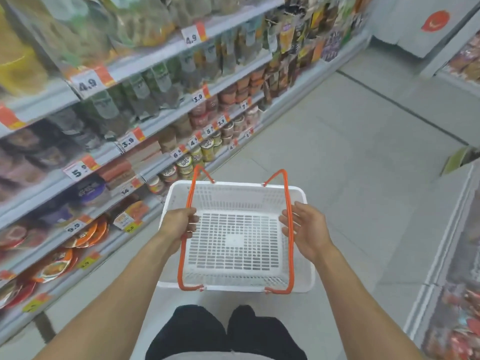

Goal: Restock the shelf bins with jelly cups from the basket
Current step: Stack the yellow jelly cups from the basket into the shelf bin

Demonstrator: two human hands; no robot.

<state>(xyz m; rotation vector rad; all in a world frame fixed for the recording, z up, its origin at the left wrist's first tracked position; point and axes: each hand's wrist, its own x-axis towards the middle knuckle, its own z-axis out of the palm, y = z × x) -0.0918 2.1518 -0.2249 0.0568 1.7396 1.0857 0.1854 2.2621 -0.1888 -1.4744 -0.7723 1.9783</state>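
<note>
- The basket (235, 237) is white moulded plastic, rectangular with rounded corners, its floor and walls a lattice of small slots around a solid square at the middle; nothing lies in it.
- It sits level at the centre of the view, just beyond the person's knees (226, 331), its long axis running from 6 toward 12 o'clock, mouth up.
- Two thin orange handles (290, 229) arch along its long sides.
- The left hand (179, 223), at 9 o'clock of the basket, has its fingers curled round the left handle.
- The right hand (305, 229), at 3 o'clock, lies with fingers straight and spread against the right handle, not wrapped round it.
- Metal shelves (161, 118) of blurred packets, jars and tubs with orange-and-white price tags (88, 81) run from 8 to 1 o'clock.
- Pale floor tiles (350, 141) stretch ahead.
</note>
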